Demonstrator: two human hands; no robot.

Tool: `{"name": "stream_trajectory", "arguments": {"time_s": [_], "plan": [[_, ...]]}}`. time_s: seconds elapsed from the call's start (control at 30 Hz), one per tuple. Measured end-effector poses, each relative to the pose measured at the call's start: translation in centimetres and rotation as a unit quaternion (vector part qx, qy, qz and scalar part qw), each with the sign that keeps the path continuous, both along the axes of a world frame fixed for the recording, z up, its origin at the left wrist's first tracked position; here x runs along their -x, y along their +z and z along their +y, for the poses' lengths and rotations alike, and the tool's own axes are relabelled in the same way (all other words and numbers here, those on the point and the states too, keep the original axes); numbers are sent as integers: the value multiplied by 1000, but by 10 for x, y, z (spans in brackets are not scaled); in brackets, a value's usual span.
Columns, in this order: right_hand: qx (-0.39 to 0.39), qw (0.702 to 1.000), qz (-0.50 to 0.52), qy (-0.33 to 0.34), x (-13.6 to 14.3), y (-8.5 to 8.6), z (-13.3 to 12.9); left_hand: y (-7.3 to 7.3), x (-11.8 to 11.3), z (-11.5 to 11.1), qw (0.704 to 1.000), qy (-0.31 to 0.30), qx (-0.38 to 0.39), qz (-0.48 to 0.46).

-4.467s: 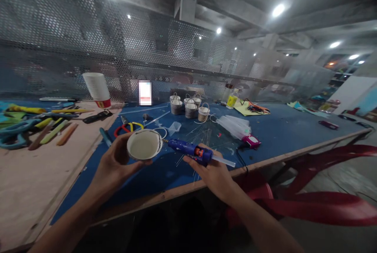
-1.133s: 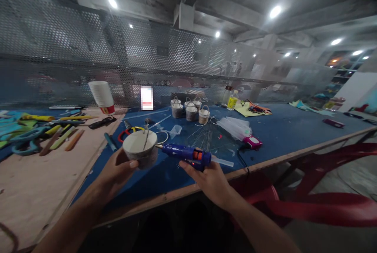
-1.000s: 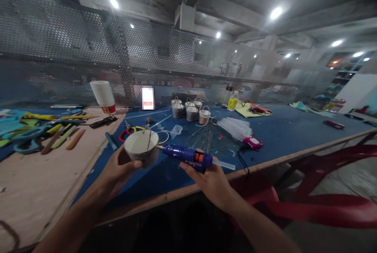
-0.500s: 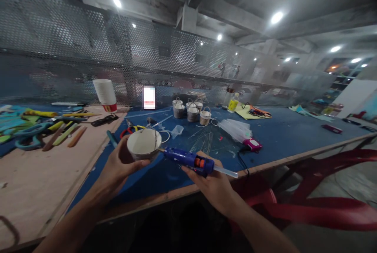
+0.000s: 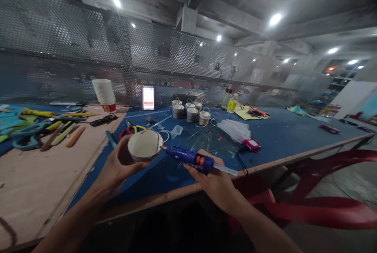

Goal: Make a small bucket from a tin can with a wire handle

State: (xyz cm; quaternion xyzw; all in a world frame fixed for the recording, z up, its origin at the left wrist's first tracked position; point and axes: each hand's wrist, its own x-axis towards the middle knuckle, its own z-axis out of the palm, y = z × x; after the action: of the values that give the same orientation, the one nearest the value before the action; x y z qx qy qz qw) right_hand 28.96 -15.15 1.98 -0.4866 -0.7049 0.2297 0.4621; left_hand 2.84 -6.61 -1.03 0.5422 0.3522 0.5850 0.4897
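Note:
My left hand (image 5: 122,162) is closed round a white paper cup (image 5: 141,149), tilted so that its open mouth faces me. A thin brown cord shows at the cup's right rim. In my right hand (image 5: 216,176) is a blue glue gun (image 5: 185,156), with a clear glue stick (image 5: 225,169) sticking out of its back end. The gun's nozzle is at the cup's right rim; whether it touches cannot be made out. Beyond the cup lie red-and-yellow handled pliers (image 5: 134,130).
Several small cups with cord handles (image 5: 192,113) stand at the back of the blue table. A stack of paper cups (image 5: 104,92), scissors (image 5: 29,131) and tools are at left. Clear glue sticks (image 5: 234,129) lie right of centre. A red chair (image 5: 309,211) is at right.
The cup has shifted very slightly right and up in my left hand. The glue gun has risen a little, its nozzle still at the cup's rim.

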Motion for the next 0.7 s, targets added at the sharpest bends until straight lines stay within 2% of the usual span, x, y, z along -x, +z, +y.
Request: {"name": "stream_trajectory", "arguments": {"time_s": [0.4, 0.7], "plan": [[21, 1000, -7, -16, -6, 0, 6, 5, 0, -2, 1000, -16, -5, -21], [-23, 999, -42, -20, -13, 6, 16, 7, -2, -7, 1000, -13, -6, -5]]}}
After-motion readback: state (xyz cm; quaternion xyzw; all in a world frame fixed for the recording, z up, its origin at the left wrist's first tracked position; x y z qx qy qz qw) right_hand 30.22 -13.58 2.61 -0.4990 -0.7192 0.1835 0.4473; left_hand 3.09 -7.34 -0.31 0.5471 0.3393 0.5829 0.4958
